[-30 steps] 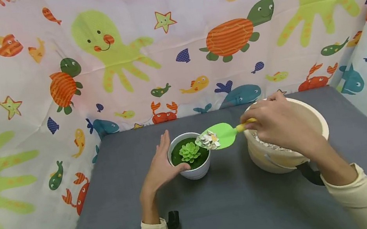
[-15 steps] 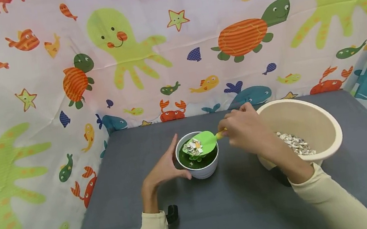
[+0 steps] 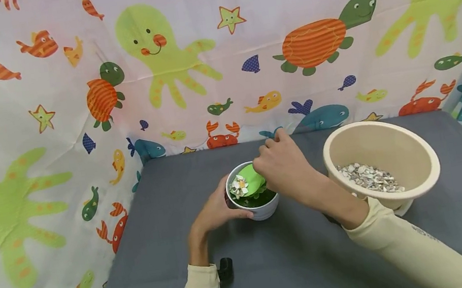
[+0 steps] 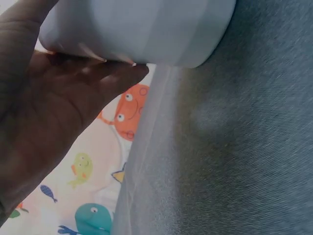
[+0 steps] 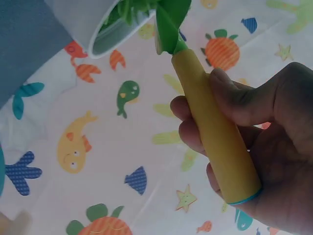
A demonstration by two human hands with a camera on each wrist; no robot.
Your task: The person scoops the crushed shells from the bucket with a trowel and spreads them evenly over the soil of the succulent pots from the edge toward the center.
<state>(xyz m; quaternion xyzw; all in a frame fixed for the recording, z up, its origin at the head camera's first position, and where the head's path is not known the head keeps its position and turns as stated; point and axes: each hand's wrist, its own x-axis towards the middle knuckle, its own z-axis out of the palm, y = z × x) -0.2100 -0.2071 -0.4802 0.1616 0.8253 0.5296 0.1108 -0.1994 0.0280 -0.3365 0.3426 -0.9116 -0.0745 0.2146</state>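
two grips: pot [image 3: 264, 212] in left hand [image 3: 217, 209], scoop [image 3: 254, 179] in right hand [image 3: 283, 165], now swung across, putting shells [image 3: 239, 187] over pot.

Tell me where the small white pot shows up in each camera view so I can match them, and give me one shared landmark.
Head: the white pot is just below centre, with the green scoop over its mouth.
Left wrist: the white pot is at the top, cut off by the upper edge.
Right wrist: the white pot is upper left, also cut off.
Shared landmark: the sea-animal backdrop.
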